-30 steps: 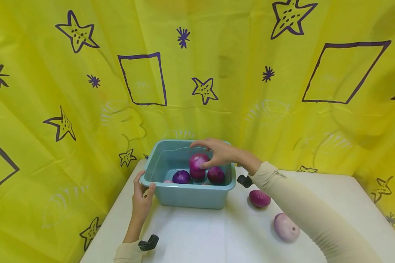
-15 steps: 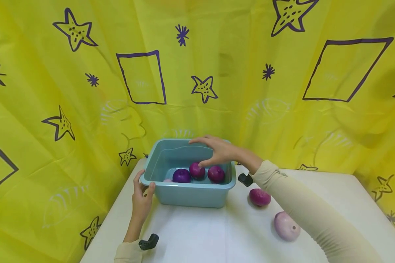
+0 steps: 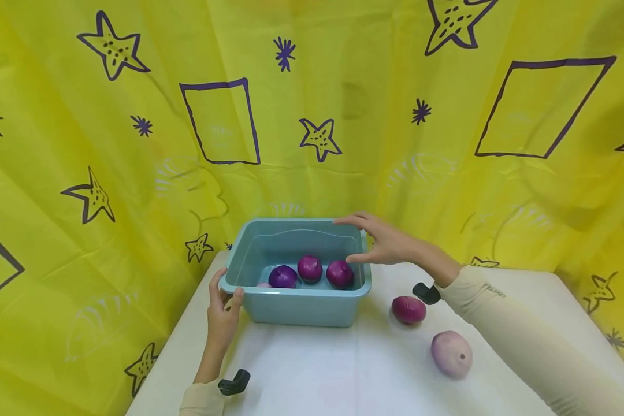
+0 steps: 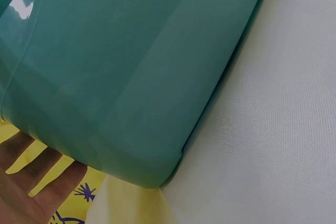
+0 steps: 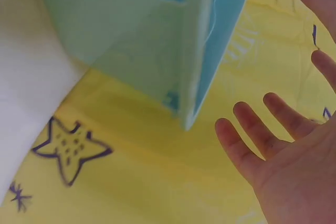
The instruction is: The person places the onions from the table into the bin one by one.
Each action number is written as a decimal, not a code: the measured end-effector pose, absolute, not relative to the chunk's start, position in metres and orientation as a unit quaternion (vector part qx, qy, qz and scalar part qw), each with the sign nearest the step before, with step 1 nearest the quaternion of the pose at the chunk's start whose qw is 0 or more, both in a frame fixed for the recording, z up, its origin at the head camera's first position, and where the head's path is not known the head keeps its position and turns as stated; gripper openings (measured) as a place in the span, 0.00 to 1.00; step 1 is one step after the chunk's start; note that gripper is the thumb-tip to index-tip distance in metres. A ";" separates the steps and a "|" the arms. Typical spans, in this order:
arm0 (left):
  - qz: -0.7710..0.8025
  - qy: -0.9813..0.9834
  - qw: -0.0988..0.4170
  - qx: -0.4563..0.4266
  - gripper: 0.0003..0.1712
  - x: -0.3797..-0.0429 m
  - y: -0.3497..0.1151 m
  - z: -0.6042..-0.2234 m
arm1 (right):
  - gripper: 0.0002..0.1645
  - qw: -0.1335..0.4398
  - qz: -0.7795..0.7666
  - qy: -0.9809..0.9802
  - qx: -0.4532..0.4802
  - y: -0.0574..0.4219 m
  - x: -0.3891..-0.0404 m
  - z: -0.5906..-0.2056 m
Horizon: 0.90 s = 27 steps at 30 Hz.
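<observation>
A blue-green plastic basin (image 3: pixel 301 309) stands at the back of the white table. Inside lie a dark purple onion (image 3: pixel 283 277), a red onion (image 3: pixel 309 269) and another red onion (image 3: pixel 340 274); a pale one (image 3: pixel 263 285) barely shows above the front rim. My left hand (image 3: pixel 222 320) holds the basin's front left corner, thumb at the front and fingers along the side. My right hand (image 3: pixel 382 240) is at the right rim, fingers spread and nothing in them; the right wrist view shows it apart from the basin wall.
To the right of the basin, a red onion (image 3: pixel 408 310) and a larger pale pink onion (image 3: pixel 451 355) lie on the white table (image 3: pixel 312 370). A yellow curtain (image 3: pixel 291 190) with drawn stars and frames hangs close behind and at both sides.
A second ago an onion was at my right hand's fingers above the basin; it has dropped in among the others. The right hand has moved right, toward the rim. The left hand stays put.
</observation>
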<state>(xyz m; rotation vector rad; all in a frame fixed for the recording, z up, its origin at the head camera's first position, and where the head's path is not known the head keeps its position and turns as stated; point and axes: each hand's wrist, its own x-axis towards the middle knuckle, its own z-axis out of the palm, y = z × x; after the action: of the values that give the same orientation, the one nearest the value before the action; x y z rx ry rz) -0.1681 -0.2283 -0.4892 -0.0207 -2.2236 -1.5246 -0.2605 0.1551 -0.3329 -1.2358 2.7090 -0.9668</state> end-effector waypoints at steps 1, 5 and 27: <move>-0.551 -0.805 0.221 -0.008 0.36 -0.168 -0.228 -0.489 | 0.46 0.000 -0.308 0.866 -0.394 0.162 -0.257 -0.334; -0.551 -0.806 0.218 -0.008 0.36 -0.168 -0.228 -0.489 | 0.46 -0.027 -0.303 0.869 -0.390 0.192 -0.244 -0.345; -0.556 -0.803 0.215 -0.012 0.36 -0.169 -0.229 -0.489 | 0.45 -0.095 -0.211 0.915 -0.330 0.304 -0.136 -0.439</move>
<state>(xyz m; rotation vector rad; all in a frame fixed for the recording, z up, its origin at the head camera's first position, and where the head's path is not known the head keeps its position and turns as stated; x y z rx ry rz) -0.1690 -0.2295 -0.4893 -0.0332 -2.2256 -1.5411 -0.1356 0.3036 -0.4395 -1.1053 3.0623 -0.7055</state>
